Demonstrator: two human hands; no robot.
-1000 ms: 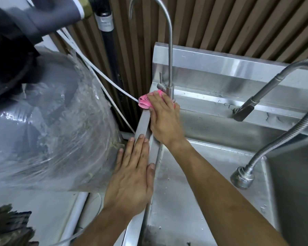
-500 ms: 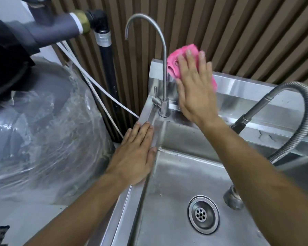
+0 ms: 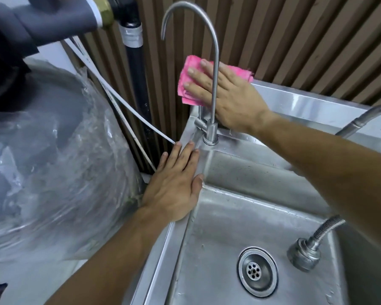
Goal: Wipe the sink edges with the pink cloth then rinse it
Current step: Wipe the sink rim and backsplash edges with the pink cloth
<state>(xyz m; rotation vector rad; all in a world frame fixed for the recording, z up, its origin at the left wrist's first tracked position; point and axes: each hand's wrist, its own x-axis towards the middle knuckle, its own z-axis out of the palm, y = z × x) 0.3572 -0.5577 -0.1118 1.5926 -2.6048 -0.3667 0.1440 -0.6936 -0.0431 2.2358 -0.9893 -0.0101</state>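
You are pressing the pink cloth [image 3: 190,84] flat under your right hand's [image 3: 231,95] straight, spread fingers [image 3: 194,72], while your left hand [image 3: 174,186] is lying flat, fingers together, on the sink's left rim [image 3: 161,256].

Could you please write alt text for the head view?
A right hand presses a pink cloth flat against the steel sink's raised back edge, behind a gooseneck tap. The left hand rests flat on the sink's left rim.
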